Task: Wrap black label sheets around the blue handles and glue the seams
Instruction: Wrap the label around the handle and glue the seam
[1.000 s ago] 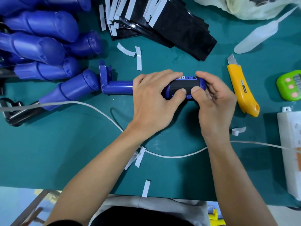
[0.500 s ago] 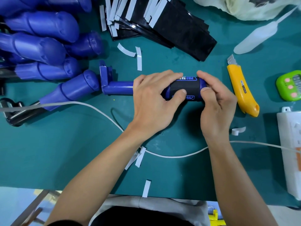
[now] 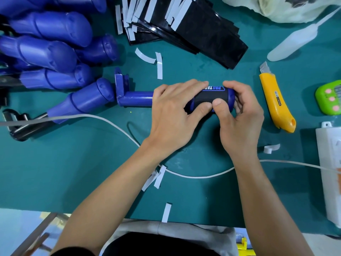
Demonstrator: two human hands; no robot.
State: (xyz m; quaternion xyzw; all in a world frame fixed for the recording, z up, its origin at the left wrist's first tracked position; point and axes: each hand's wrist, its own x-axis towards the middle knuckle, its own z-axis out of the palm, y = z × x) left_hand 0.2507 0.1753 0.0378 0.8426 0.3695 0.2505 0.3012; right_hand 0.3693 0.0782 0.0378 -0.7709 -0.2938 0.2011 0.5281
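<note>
A blue handle [image 3: 138, 98] lies level across the middle of the frame on the green mat [image 3: 73, 172], its bracket end pointing left. A black label [image 3: 210, 96] is wrapped round its right part, with pale lettering showing along the top edge. The left hand [image 3: 171, 115] is curled over the handle, fingers across the top and thumb on the label's lower edge. The right hand [image 3: 239, 117] is curled round the right end, its thumb pressed on the label and touching the left thumb.

A pile of blue handles [image 3: 51, 50] fills the upper left, one of them touching the bracket. A stack of black sheets [image 3: 203, 28] with white strips lies at top centre. Loose white strips [image 3: 159, 65] lie above the hands and near the forearms. A yellow knife [image 3: 275, 102] lies just right of the right hand. A pale bottle [image 3: 291, 45] lies in the upper right. A green timer [image 3: 330, 97] and a white power strip [image 3: 330, 172] sit at the right edge. A white cable [image 3: 193, 176] runs under both forearms.
</note>
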